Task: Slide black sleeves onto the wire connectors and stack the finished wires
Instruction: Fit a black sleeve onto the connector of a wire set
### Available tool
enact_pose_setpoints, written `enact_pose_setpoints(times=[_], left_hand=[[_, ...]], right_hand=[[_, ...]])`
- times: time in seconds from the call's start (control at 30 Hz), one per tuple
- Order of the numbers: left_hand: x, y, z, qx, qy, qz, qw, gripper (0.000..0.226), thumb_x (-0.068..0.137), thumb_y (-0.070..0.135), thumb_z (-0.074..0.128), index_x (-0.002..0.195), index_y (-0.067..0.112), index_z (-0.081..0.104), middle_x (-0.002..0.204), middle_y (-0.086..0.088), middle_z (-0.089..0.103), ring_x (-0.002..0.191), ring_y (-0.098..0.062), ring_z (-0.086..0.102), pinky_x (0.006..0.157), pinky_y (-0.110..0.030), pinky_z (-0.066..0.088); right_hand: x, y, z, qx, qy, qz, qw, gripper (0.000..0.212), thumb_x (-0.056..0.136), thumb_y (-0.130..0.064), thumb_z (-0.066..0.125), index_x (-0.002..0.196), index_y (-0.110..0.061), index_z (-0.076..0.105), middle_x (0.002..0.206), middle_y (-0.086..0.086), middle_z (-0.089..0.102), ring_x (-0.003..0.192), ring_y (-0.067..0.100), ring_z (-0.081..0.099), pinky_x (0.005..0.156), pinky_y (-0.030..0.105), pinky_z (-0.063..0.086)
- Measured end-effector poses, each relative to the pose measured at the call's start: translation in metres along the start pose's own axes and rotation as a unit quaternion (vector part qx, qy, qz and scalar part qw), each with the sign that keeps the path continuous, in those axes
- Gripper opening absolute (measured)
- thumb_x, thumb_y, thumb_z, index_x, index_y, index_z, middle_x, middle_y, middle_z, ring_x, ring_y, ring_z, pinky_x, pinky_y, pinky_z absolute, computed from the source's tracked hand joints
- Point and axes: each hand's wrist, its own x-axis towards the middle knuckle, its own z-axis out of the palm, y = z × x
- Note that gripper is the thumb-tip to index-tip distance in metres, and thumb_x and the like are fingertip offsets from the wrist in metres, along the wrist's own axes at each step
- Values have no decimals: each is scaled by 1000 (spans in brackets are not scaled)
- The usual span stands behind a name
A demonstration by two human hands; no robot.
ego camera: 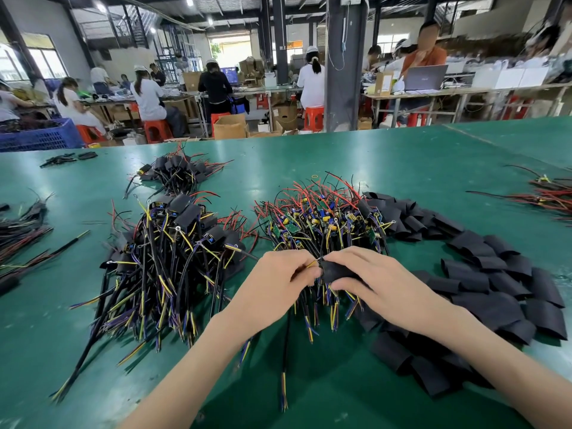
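My left hand (pixel 278 281) pinches a yellow wire end of a wire assembly just left of a black sleeve (pixel 335 270). My right hand (pixel 366 278) grips that sleeve, fingers over it and thumb below. The assembly's black cable (pixel 286 351) hangs down toward me. Behind my hands lies a pile of unsleeved wires with green circuit boards (pixel 315 215). A stack of sleeved wires (pixel 173 255) lies to the left. Loose black sleeves (pixel 483 286) spread across the right.
The green table (pixel 340 162) carries a second sleeved-wire pile (pixel 179 173) at the back left, dark cable bundles (pixel 21 230) at the left edge and red-black wires (pixel 551 196) at the far right. A blue crate (pixel 40 136) stands beyond the table. Workers sit at benches behind.
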Motion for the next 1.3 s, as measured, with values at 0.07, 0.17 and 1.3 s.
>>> enact_pose_setpoints(times=[0.07, 0.17, 1.3], left_hand=[[0, 2, 3, 11, 4, 3, 1000, 17, 91, 21, 60, 77, 11, 62, 69, 2, 62, 66, -13, 53, 68, -33, 44], [-1, 1, 5, 5, 45, -25, 999, 16, 88, 25, 62, 79, 12, 61, 71, 2, 62, 69, -16, 55, 69, -38, 46], [7, -77, -80, 322, 371, -207, 846, 53, 70, 0, 54, 122, 12, 56, 131, -24, 38, 114, -46, 36, 89, -52, 32]], right_hand=[[0, 1, 1, 6, -6, -3, 1000, 37, 94, -33, 53, 126, -15, 53, 120, -5, 54, 110, 12, 50, 96, 30, 40], [0, 3, 1, 5, 7, -1, 1000, 36, 93, -32, 55, 124, -14, 54, 120, -5, 55, 110, 12, 49, 96, 31, 40], [-16, 56, -78, 147, -296, 154, 931, 51, 60, -44, 85, 104, -45, 58, 104, -15, 51, 85, -3, 47, 72, 12, 38]])
